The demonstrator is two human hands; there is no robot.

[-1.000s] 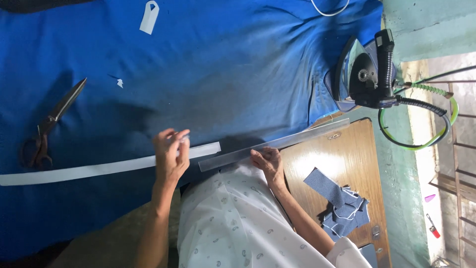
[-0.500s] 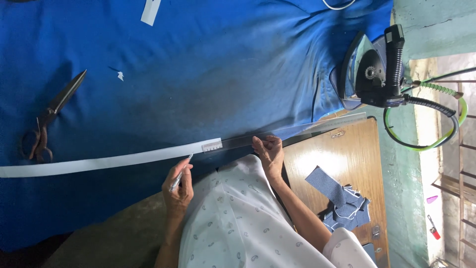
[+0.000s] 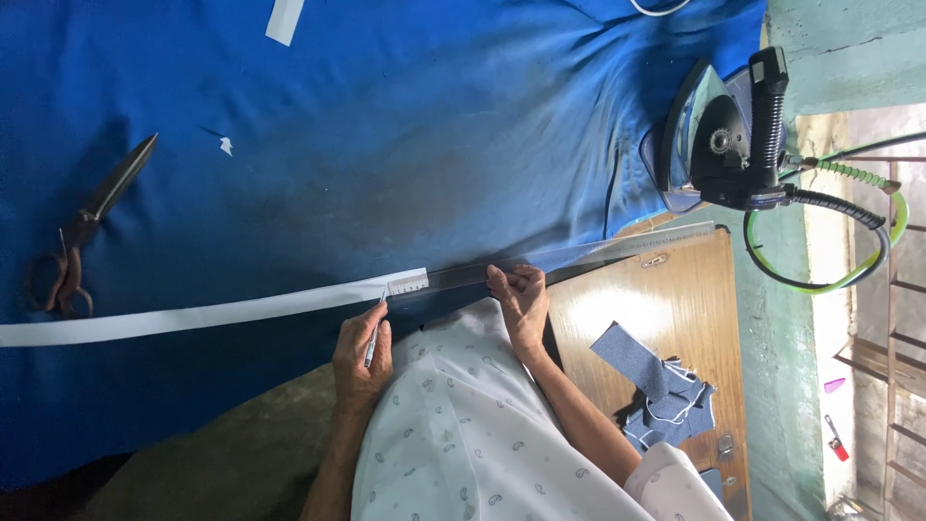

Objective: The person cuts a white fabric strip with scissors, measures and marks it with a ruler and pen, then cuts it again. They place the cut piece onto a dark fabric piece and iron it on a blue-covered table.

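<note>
A long white fabric strip lies across the blue cloth. A clear ruler runs on from the strip's right end and overlaps it. My left hand holds a thin pen, its tip at the strip's end by the ruler's markings. My right hand presses fingers down on the ruler near its middle. My white patterned shirt hides the table's near edge.
Large scissors lie at the left on the blue cloth. A steam iron with a hose stands at the right. Blue denim pieces rest on a wooden board. A white scrap lies at the top.
My left hand came off the strip, drew back toward me with the pen, and now has its tip at the strip's end. My right hand stayed on the ruler.
</note>
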